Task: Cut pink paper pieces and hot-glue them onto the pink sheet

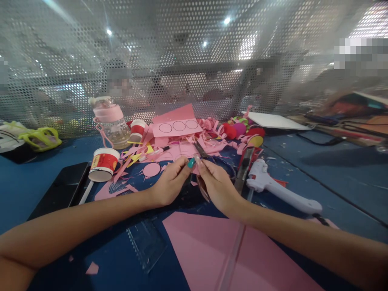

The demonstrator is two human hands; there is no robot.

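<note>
My left hand [171, 182], with a teal thumbnail, meets my right hand [222, 188] above the middle of the table. Their thumbs and fingertips are pinched together around a small piece of pink paper [196, 169], mostly hidden by the fingers. Below the hands lies a large pink sheet [203, 242], crossed by a translucent stick [233, 258]. Just beyond the fingers, a dark, narrow tool [200, 149] rests among pink scraps. A cut pink circle [151, 169] lies left of my left hand.
A white glue gun [281, 192] is at right beside a dark flat bar [243, 171]. Paper cups [103, 163], a phone [57, 190] and a pink-lidded bottle [110, 121] stand or lie left. Behind the marked pink card [176, 128] rises a perforated metal screen [182, 52].
</note>
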